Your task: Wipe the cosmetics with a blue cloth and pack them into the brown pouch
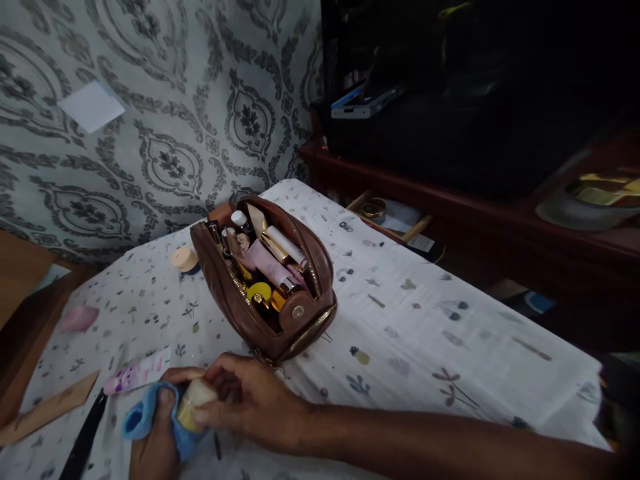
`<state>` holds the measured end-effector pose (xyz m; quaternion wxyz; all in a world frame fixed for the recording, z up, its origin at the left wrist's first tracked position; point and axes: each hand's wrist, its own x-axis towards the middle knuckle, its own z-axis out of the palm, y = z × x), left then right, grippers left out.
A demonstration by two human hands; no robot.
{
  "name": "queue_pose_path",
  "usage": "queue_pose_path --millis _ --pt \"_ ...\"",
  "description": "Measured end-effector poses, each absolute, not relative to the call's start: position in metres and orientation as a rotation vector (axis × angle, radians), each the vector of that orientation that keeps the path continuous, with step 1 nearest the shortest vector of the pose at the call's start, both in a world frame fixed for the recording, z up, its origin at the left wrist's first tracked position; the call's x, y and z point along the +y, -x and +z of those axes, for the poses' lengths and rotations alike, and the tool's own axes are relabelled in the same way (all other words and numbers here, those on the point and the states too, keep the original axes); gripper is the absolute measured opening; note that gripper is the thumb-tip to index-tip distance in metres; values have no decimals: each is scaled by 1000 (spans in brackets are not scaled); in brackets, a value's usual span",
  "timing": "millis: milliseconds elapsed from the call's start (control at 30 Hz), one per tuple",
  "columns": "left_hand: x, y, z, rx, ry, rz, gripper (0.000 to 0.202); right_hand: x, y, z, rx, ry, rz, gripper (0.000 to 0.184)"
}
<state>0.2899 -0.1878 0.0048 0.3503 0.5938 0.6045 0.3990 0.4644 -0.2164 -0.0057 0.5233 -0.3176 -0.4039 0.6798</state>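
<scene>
My left hand [159, 433] is closed around a blue cloth [143, 415], which is bunched against a small jar. The jar [196, 402] has a whitish lid and a yellowish body. Fingers and thumb of my right hand [260, 403] grip it from the right. Just beyond both hands sits an unzipped brown cosmetics bag [220, 283], packed with several tubes and bottles, among them a pink tube [270, 265]. A purple-and-white tube [125, 379] lies left of the hands, close to the black pointed item [86, 433].
A patterned white cloth [400, 373] covers the table. On its left lie a pink object [80, 318], a peach-lidded container [185, 259] and a flat tan strip [55, 407]. Beyond the right edge are an open drawer [417, 228] and dark shelving; patterned wallpaper [170, 160] rises behind.
</scene>
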Motion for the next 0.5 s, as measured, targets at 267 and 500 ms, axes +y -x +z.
queue_pose_path --millis 267,500 --pt "-175 -311 6 1493 -1419 949 44 -218 -468 -18 -923 773 1632 36" --pt "-173 -305 4 1431 -1573 897 33 -220 -467 -5 -1135 922 1517 34"
